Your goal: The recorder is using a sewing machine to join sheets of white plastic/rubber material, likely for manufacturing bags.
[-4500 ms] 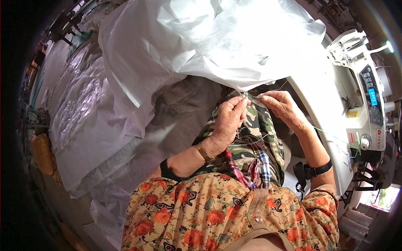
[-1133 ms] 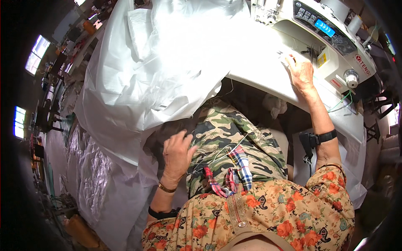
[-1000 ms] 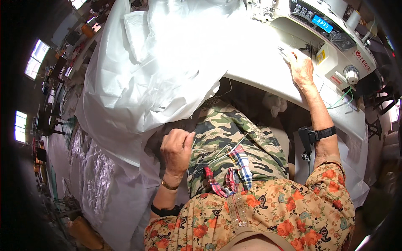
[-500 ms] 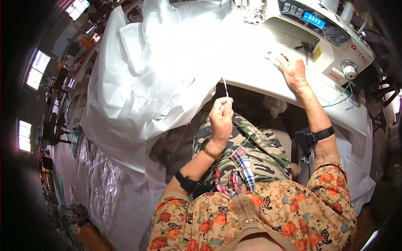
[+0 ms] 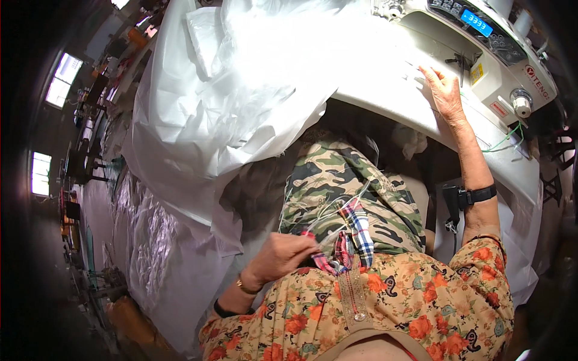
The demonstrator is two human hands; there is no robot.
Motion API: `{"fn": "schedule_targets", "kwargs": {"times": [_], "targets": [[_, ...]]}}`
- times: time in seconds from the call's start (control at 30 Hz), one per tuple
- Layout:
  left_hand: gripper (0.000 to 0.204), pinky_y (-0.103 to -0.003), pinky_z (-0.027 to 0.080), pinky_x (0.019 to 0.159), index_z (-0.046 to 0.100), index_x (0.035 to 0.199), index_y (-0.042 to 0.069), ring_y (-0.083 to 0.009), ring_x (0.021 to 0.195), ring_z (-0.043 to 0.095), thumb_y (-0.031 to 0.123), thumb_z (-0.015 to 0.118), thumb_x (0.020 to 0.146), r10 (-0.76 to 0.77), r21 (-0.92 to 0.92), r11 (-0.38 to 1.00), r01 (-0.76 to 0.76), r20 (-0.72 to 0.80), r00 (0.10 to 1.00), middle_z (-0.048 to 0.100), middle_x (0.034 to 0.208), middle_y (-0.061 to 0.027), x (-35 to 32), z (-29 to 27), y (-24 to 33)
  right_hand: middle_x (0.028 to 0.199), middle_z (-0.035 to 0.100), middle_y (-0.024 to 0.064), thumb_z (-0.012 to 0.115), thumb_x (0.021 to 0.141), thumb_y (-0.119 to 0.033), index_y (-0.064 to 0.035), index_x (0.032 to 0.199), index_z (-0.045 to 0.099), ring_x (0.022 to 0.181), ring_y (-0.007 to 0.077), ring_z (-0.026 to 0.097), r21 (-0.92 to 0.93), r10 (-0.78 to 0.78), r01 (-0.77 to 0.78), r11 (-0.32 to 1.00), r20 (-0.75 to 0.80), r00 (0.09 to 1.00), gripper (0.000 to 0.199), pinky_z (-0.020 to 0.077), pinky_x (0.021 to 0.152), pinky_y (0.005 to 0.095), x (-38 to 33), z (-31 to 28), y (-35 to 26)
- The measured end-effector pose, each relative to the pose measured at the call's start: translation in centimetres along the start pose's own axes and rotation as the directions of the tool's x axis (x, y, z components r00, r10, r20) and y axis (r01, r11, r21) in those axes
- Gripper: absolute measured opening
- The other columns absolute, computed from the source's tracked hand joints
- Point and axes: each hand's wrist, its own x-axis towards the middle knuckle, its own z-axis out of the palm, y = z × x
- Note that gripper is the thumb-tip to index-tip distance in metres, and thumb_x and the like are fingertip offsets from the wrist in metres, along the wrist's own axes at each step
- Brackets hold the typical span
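Sheet (image 5: pixel 198 132), white and glossy, spreads across the bench (image 5: pixel 385 111) and spills over its front, the loose edge hanging to the left of a person's camouflage trousers (image 5: pixel 325 174). Dark open room lies below the bench edge, and a bare strip of bench runs along the front, crossed by the right forearm (image 5: pixel 472 162). The right hand (image 5: pixel 447 96) is over the bench beside the sewing machine (image 5: pixel 487 78), near a small object almost lost in glare; whether its fingers grip anything cannot be told. The left hand (image 5: pixel 283 257), fingers drawn together, is low at the waist beside loose threads (image 5: pixel 337 212) and plaid cloth (image 5: pixel 360 228), well apart from the sheet; any hold on a strand cannot be made out. Half a second earlier, that hand was raised near the sheet's edge, pinching a white strand; the right has stayed by the machine.
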Motion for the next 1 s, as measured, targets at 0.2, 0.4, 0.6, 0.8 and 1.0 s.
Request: {"fn": "schedule_targets", "kwargs": {"times": [0.2, 0.4, 0.6, 0.8, 1.0], "targets": [[0.019, -0.034, 0.047, 0.063, 0.066, 0.088, -0.001, -0.0337, 0.070, 0.063, 0.018, 0.060, 0.088, -0.713, -0.010, 0.672, 0.741, -0.278, 0.643, 0.065, 0.076, -0.0167, -12.6, -3.4, -8.5, 0.073, 0.052, -0.0064, 0.062, 0.094, -0.025, -0.0011, 0.106, 0.071, 0.066, 0.0033, 0.042, 0.024, -0.009, 0.010, 1.000, -0.024, 1.000, 0.028, 0.0341, 0.058, 0.0200, 0.8, -0.6, 1.2], [0.037, -0.047, 0.049, 0.087, 0.068, 0.105, 0.004, -0.0359, 0.106, 0.058, 0.033, 0.062, 0.083, -0.961, 0.642, -0.214, 0.736, -0.275, -0.040, 0.064, 0.107, -0.0197, -46.3, -4.1, -16.9, 0.084, 0.069, 0.0077, 0.061, 0.094, -0.031, 0.0033, 0.110, 0.067, 0.075, 0.0118, 0.059, -0.247, -0.059, 0.038, 0.968, -0.078, 0.995, 0.039, 0.0465, 0.070, 0.0270, 1.1, 0.8, 0.5], [0.033, -0.047, 0.050, 0.081, 0.071, 0.095, 0.009, -0.0352, 0.092, 0.064, 0.038, 0.066, 0.080, -0.841, 0.647, -0.025, 0.762, -0.425, 0.333, 0.067, 0.099, -0.0177, -35.2, -6.5, -14.2, 0.093, 0.071, 0.0151, 0.059, 0.092, -0.034, -0.0055, 0.105, 0.069, 0.084, 0.0282, 0.068, -0.512, -0.012, -0.080, 0.855, -0.173, 0.985, 0.033, 0.0501, 0.076, 0.0354, 1.7, -0.3, 0.5], [0.020, -0.042, 0.050, 0.067, 0.067, 0.087, 0.004, -0.0351, 0.081, 0.063, 0.023, 0.064, 0.087, -0.295, 0.572, 0.441, 0.691, -0.635, 0.714, 0.066, 0.090, -0.0159, -8.6, -10.8, -7.5, 0.093, 0.070, 0.0128, 0.060, 0.088, -0.032, -0.0068, 0.103, 0.068, 0.080, 0.0360, 0.064, -0.787, -0.441, 0.182, 0.590, -0.125, 0.889, 0.031, 0.0497, 0.073, 0.0425, 0.4, 0.0, -2.6], [0.019, -0.040, 0.050, 0.069, 0.063, 0.100, 0.000, -0.0335, 0.082, 0.064, 0.012, 0.067, 0.086, 0.257, 0.745, 0.588, 0.315, -0.541, 0.801, 0.066, 0.090, -0.0134, 2.7, -12.8, -2.7, 0.096, 0.071, 0.0065, 0.060, 0.093, -0.018, 0.0007, 0.106, 0.069, 0.086, 0.0113, 0.063, 0.243, 0.174, -0.261, 0.934, 0.329, 0.928, 0.024, 0.0512, 0.078, 0.0279, -8.1, 8.6, -11.3]]}}
